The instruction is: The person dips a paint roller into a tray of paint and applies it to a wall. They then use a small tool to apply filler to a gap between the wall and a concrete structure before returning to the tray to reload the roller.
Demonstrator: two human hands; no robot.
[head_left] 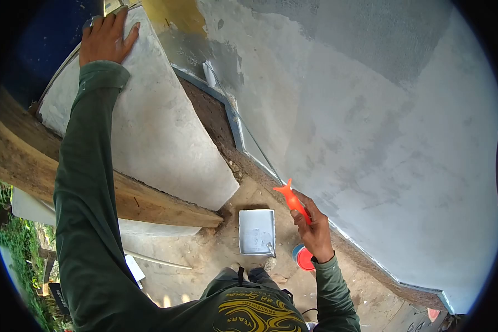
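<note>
My right hand is wrapped round the orange handle of a paint roller. From the handle a long thin metal rod runs up and to the left, ending in a small white roller head against the lower part of the grey-white wall, just above a grey-blue painted edge strip. Up at the top left, my left hand lies with fingers spread on the upper end of a pale, flat panel. It holds nothing.
A white paint tray stands on the dusty floor before my feet. Beside it is a bucket with a red top. A thick wooden beam crosses beneath the panel at left. Darker grey patches mark the upper wall. Green plants show at lower left.
</note>
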